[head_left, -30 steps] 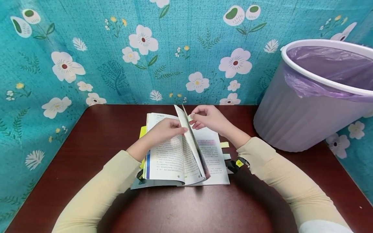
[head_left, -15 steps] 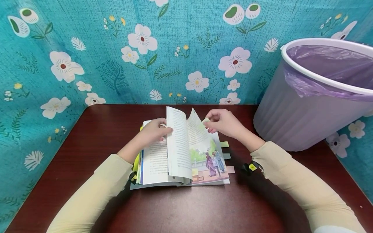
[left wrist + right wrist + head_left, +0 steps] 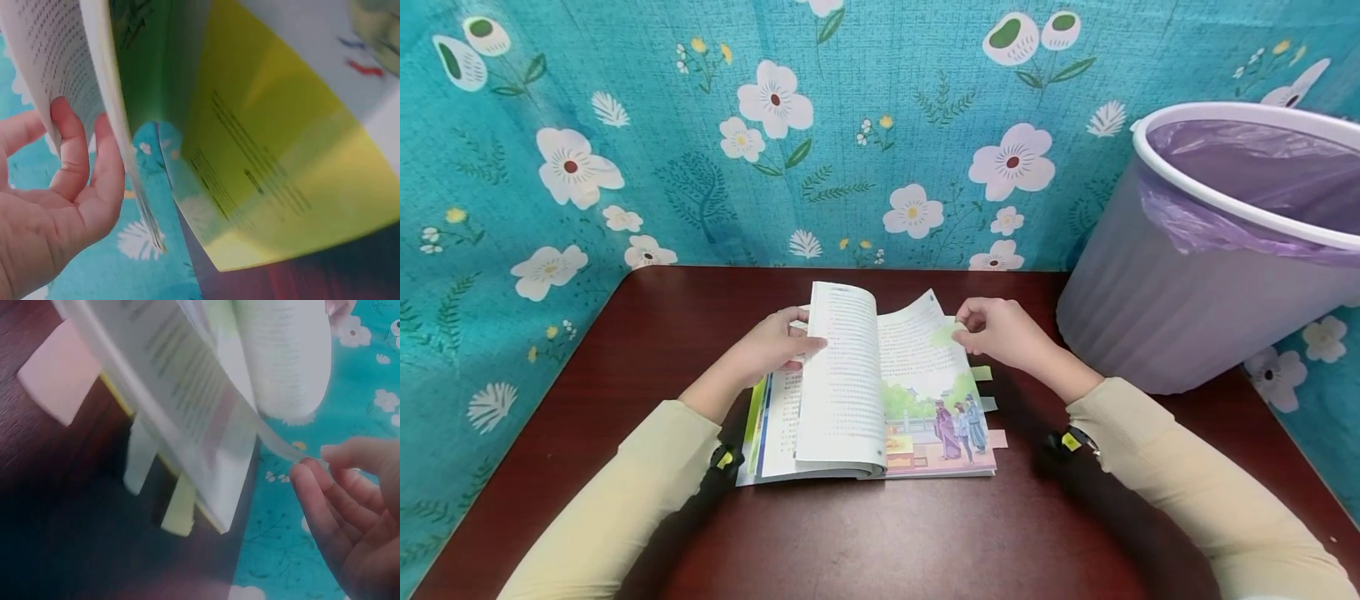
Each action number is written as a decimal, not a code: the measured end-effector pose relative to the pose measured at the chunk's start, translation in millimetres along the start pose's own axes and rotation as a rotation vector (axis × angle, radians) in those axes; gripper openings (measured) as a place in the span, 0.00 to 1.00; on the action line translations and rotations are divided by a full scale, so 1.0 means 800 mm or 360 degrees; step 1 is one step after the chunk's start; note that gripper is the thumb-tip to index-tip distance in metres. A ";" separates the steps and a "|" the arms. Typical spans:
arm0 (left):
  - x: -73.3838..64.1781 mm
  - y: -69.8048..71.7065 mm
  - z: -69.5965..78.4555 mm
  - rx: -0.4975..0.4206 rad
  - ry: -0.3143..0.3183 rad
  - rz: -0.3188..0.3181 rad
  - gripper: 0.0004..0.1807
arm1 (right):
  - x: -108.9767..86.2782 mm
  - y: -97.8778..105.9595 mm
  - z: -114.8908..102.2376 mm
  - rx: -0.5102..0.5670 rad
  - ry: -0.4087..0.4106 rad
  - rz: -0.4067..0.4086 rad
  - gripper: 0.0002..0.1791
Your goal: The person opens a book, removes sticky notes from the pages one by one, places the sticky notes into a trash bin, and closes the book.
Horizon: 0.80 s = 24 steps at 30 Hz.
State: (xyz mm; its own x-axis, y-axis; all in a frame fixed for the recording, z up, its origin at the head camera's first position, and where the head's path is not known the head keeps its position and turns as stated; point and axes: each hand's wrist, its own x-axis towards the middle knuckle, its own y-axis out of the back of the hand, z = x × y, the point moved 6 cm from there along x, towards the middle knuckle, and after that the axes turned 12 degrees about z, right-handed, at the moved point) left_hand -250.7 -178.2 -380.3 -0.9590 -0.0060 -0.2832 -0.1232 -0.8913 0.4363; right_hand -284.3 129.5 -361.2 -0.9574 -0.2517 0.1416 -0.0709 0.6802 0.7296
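An open book (image 3: 842, 383) with printed text lies on the dark red table. My left hand (image 3: 767, 346) pinches raised pages on the book's left side, the thumb in front and fingers behind, as the left wrist view (image 3: 75, 181) shows. At the upper right edge my right hand (image 3: 1003, 333) pinches a pale green sticky tab (image 3: 943, 335) attached to the right page (image 3: 917, 354), lifting that page's corner. This page carries a coloured drawing of several robed figures (image 3: 958, 427). Green, bluish and pink tabs (image 3: 997, 439) stick out lower on the right edge.
A grey trash bin (image 3: 1195, 292) with a purple liner stands at the table's back right. Behind the table (image 3: 880, 533) hangs a teal floral cloth (image 3: 850, 150). A yellow sheet (image 3: 281, 169) shows at the book's left side.
Pages that stood upright have moved left with my left hand, revealing the drawn page. My right hand has moved right and slightly nearer, still pinching the tab.
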 end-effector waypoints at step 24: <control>-0.010 0.033 -0.050 0.0365 -0.0157 -0.0015 0.27 | -0.008 -0.034 0.065 -0.0011 -0.0130 -0.0047 0.07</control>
State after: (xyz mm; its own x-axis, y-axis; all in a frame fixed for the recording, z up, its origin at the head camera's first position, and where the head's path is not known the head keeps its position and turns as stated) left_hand -236.0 -219.7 -400.4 -0.9764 0.0561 -0.2087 -0.1764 -0.7647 0.6198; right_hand -290.8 148.9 -416.7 -0.9746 -0.2143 0.0652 -0.0976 0.6684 0.7374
